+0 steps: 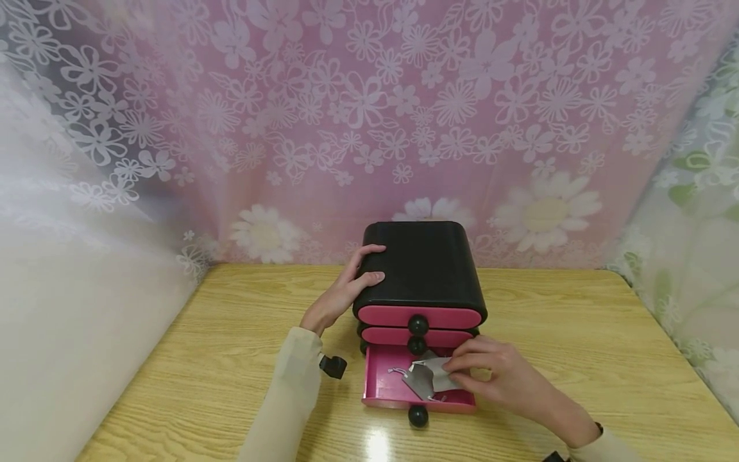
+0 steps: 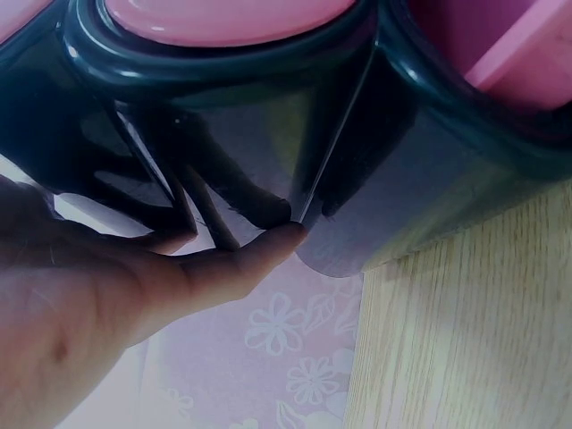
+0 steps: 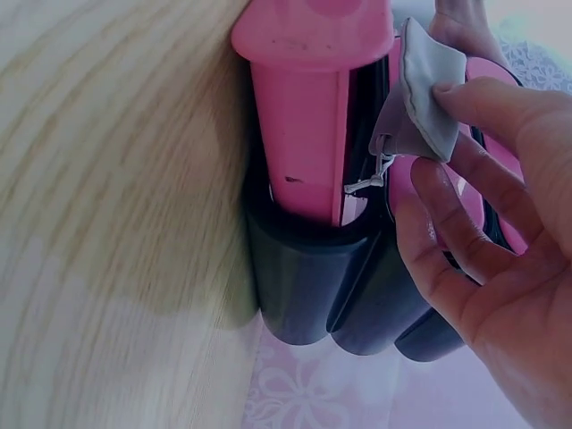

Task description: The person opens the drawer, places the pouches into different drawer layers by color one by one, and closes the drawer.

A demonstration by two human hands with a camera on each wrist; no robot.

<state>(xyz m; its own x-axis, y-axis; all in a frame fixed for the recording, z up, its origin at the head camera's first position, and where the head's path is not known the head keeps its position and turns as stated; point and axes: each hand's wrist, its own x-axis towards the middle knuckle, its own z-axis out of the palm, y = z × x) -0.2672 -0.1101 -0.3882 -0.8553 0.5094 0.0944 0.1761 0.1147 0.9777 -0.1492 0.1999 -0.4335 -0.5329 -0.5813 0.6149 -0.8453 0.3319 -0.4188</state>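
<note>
A black cabinet (image 1: 424,263) with three pink-fronted drawers stands on the table. Its bottom drawer (image 1: 382,375) is pulled out, while the upper two are closed. My left hand (image 1: 340,295) rests against the cabinet's upper left side, fingers and thumb extended onto its top. Over the open drawer, my right hand (image 1: 502,372) pinches a small light grey drawstring pouch (image 3: 433,89) between thumb and fingers. Darker grey fabric (image 1: 419,383) with pale cords lies beside it; I cannot tell whether this is a separate pouch.
Round black knobs stick out from the drawer fronts, the lowest knob (image 1: 418,416) nearest me. The wooden table (image 1: 577,346) extends to both sides. A pink floral curtain (image 1: 369,128) hangs behind, with pale sheets at left and right.
</note>
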